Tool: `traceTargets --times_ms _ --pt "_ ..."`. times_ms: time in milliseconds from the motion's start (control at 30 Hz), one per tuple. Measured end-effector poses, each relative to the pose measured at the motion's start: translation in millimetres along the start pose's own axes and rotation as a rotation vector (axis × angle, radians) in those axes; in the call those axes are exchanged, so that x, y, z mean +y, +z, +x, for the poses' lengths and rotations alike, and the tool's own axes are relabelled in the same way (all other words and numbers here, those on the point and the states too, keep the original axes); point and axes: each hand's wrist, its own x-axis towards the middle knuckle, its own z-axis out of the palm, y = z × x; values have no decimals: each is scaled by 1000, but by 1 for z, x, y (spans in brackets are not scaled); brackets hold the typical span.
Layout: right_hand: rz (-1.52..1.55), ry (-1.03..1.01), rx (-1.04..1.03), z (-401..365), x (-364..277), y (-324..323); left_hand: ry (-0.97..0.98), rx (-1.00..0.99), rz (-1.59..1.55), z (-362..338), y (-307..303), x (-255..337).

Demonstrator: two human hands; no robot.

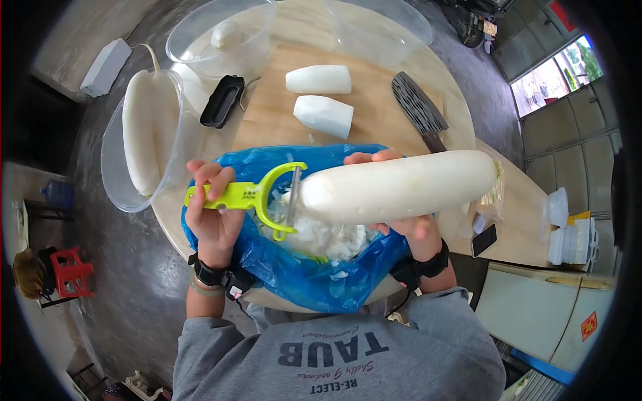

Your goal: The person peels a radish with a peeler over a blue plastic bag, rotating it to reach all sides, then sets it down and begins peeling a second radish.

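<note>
A long white daikon radish (401, 187) lies nearly level across my right hand (418, 230), whose fingers wrap round it from below and behind. My left hand (217, 207) grips the lime-green handle of a Y-shaped peeler (264, 200). The peeler's metal blade is at the radish's left end; whether it touches cannot be made out. Under both hands sits a blue plastic bag (257, 264), open at the top, with white peelings (341, 244) inside.
Two cut daikon pieces (324, 117) and a cleaver (418, 107) lie on the wooden board (267, 130). A black tray (222, 101) stands left of it. Clear tubs (110, 164) surround the far and left edges, one holding whole radishes (150, 134). A phone (484, 240) lies right.
</note>
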Motion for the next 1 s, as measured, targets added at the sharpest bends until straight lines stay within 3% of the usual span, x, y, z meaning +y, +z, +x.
traceTargets --times_ms 100,200,233,333,367,500,600,733,1000 --pt "39 -41 0 -3 0 -4 -18 107 367 -4 11 -6" --pt "-62 -75 103 -5 -1 -2 -188 -44 504 3 15 -12" --pt "-82 -75 125 -6 -3 -2 -102 -143 748 3 5 -13" --pt "-97 -81 206 -5 -6 2 -405 -93 574 -2 17 -5" --pt "-92 -84 231 -5 -7 3 -302 32 832 -5 26 -12" --pt "-119 -88 196 -9 -5 -6 -129 48 565 1 20 -14" --pt "-156 -67 182 -12 -3 -8 -23 80 680 13 35 -11" --pt "-171 -56 197 -13 -1 -3 1 -106 1120 24 39 -10" --pt "0 -50 307 -13 8 -1 318 13 1113 19 32 -29"
